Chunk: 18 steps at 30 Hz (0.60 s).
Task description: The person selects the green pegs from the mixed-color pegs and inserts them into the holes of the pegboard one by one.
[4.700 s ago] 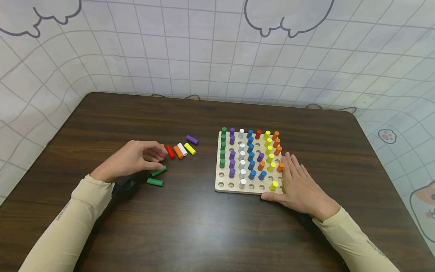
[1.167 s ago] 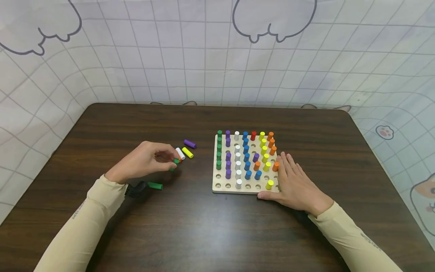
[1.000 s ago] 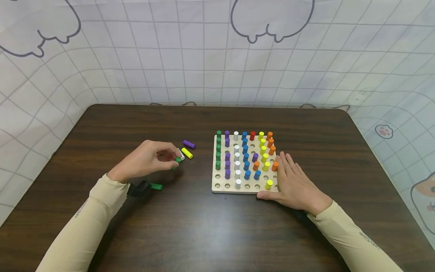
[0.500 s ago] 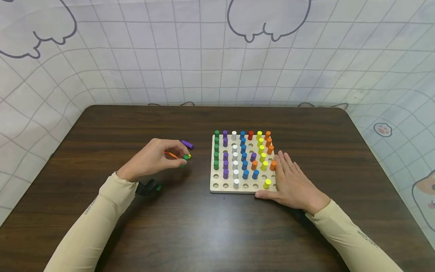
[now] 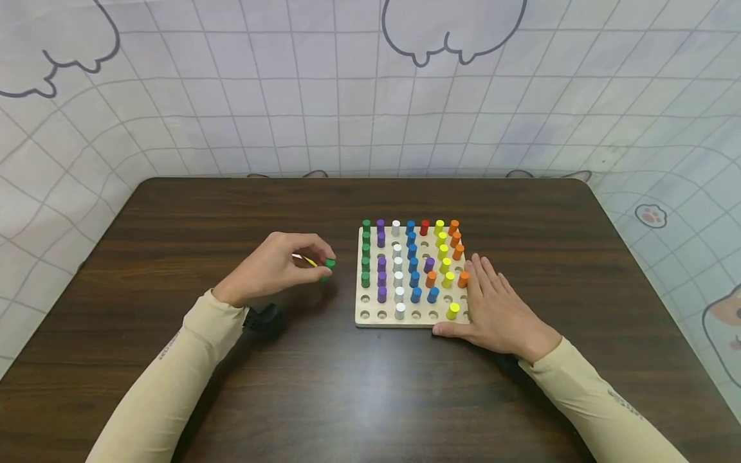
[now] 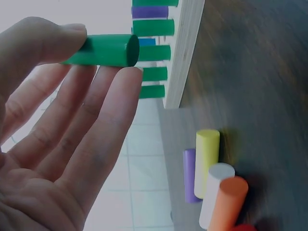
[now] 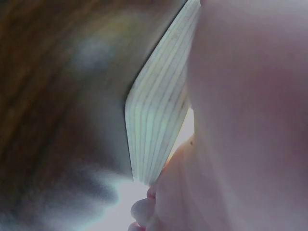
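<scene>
Between thumb and fingertips my left hand (image 5: 283,265) pinches a green peg (image 6: 108,50), held upright in the head view just left of the wooden pegboard (image 5: 408,321). Green pegs (image 5: 366,264) fill most of the board's left column, with two holes (image 5: 365,314) bare at its near end. Columns of purple, white, blue, yellow and orange pegs stand beside it, plus a single red peg (image 5: 424,227). My right hand (image 5: 502,310) lies flat with straight fingers along the board's right edge, thumb at the near corner. In the right wrist view the board's layered side (image 7: 156,106) touches that hand.
Loose pegs lie on the dark table (image 5: 359,392) under the left hand: purple (image 6: 189,175), yellow (image 6: 207,163), white (image 6: 216,195), orange (image 6: 230,204) and part of a red one. A white gridded cloth (image 5: 347,96) rises behind the table's far edge.
My left hand has picked up a green peg from the loose ones and carried it right toward the board, now covering loose pegs in the head view. The right hand stays at the board.
</scene>
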{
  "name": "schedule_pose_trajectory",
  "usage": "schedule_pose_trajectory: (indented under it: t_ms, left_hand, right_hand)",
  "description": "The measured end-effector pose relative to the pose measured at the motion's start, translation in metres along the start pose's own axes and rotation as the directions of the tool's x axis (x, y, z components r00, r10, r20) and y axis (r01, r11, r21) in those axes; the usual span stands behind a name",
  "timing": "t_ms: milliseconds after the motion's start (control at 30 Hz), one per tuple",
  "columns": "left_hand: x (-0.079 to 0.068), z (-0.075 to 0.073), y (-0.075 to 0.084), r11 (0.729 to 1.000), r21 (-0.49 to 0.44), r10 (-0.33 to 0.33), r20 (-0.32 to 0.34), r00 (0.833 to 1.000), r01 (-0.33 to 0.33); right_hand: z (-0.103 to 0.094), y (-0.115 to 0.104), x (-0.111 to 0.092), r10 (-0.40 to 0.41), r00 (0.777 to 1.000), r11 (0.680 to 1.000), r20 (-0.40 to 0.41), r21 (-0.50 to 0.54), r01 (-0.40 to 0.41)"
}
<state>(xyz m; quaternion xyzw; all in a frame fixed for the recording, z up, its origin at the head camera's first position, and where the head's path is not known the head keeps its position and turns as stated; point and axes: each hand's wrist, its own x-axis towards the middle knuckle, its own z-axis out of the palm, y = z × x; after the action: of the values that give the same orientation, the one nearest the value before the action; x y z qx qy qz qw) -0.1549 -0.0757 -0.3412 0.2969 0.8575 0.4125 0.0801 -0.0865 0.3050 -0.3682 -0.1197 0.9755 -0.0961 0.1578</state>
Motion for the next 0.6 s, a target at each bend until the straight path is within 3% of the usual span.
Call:
schedule_pose_trajectory:
  t_ms: [600]
  left_hand:
    - [0.007, 0.02, -0.003, 0.998, -0.062, 0.026, 0.008, 1.0, -0.026]
  right_hand:
    - [-0.003, -0.001, 0.0, -0.001, 1.0, 1.0, 0.019, -0.002, 0.001]
